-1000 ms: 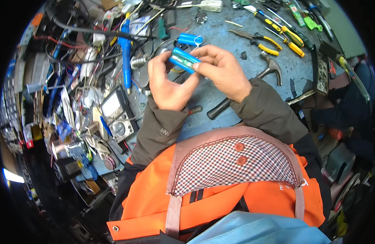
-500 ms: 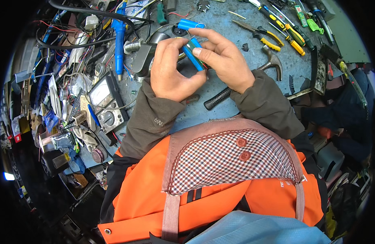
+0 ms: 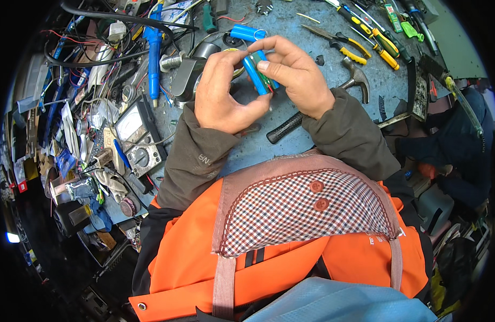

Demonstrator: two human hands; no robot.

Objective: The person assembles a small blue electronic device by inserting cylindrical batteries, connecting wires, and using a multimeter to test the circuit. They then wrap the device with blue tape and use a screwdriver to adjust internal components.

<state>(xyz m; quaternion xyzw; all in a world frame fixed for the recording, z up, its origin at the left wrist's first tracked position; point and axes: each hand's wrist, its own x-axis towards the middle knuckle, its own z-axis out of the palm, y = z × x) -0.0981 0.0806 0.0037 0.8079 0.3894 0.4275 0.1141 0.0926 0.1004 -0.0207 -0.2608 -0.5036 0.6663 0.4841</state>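
Observation:
Between my two hands is a blue battery pack (image 3: 253,74) with a narrow green circuit board along its face and a bit of red wire at the lower end. My left hand (image 3: 221,91) grips it with the thumb at the bottom end and fingers at the top. My right hand (image 3: 295,72) lays its thumb on the board side, its fingers curled behind the pack. Just beyond my fingertips lies a blue cylindrical cell (image 3: 247,33) with a thin loop of wire. The pack's back side is hidden by my fingers.
A claw hammer (image 3: 356,80) lies right of my hands, with yellow-handled pliers (image 3: 346,48) and several screwdrivers (image 3: 384,45) farther off. To the left are a blue soldering iron (image 3: 153,59), an analog multimeter (image 3: 137,137), a grey metal-cased part (image 3: 185,78) and tangled cables.
The battery pack has turned in my hands, so more of its green board and a second blue side show. Both hands stay closed on it.

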